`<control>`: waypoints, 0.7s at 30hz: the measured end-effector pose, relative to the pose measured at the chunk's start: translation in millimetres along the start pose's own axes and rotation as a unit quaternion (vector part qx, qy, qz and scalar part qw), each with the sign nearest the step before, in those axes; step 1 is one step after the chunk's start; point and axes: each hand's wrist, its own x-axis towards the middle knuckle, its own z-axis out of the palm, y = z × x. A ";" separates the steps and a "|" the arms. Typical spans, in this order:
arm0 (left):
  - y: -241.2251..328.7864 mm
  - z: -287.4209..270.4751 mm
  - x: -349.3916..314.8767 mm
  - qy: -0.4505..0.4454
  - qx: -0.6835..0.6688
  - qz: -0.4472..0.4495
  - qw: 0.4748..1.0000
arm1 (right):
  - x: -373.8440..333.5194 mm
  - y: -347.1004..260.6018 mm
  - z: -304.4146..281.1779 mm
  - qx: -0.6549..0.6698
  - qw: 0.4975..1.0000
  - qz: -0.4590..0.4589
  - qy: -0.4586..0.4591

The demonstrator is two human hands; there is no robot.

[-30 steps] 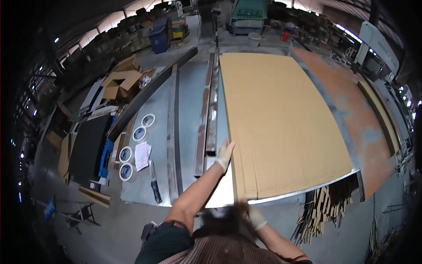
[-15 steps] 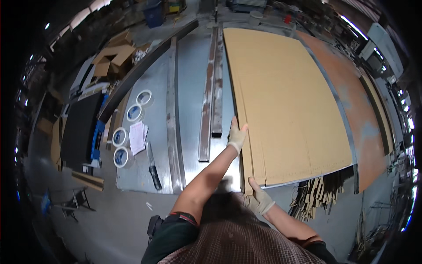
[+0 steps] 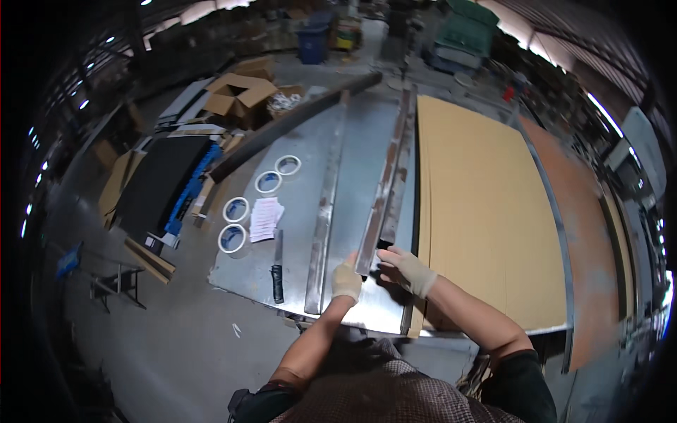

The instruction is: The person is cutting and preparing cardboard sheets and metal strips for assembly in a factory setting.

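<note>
Two long, rust-marked steel tubes lie side by side on the grey metal sheet (image 3: pixel 296 240). At the near end of the left steel tube (image 3: pixel 377 229), my gloved left hand (image 3: pixel 346 280) is closed, with its fingers along the side and under the end. My gloved right hand (image 3: pixel 409 272) is at the near end of the right steel tube (image 3: pixel 396 204), thumb and fingers apart; whether it touches the tube is hard to see. Right of the tubes lies a large cardboard sheet (image 3: pixel 486 211), untouched by either hand. Another steel bar (image 3: pixel 328 211) lies to the left.
Several tape rolls (image 3: pixel 232 238), pink-white paper slips (image 3: pixel 265 218) and a black-handled knife (image 3: pixel 278 275) lie on the left. A dark beam (image 3: pixel 282 130) crosses the far left corner. A reddish-brown sheet (image 3: pixel 564 197) is at right. Open cardboard boxes (image 3: pixel 236 95) stand beyond.
Both hands have left the cardboard's left edge and moved left to the near ends of the steel tubes. The view has shifted, so the table appears lower and further right.
</note>
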 end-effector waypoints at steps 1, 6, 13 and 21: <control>9.6 -5.9 2.8 -0.024 0.059 -0.017 0.998 | 17.3 -8.4 -1.0 -0.053 0.998 0.031 0.023; 59.3 -64.4 -65.6 0.130 -0.006 0.164 0.978 | 73.7 -40.6 -12.7 0.180 0.963 0.141 -0.141; 155.7 -44.6 -170.5 0.267 0.127 0.392 0.871 | 4.7 -86.2 -45.3 0.093 0.982 0.044 -0.159; 299.4 106.6 -245.7 0.217 0.081 0.549 0.803 | -142.8 -70.4 -240.9 0.076 0.984 -0.019 -0.158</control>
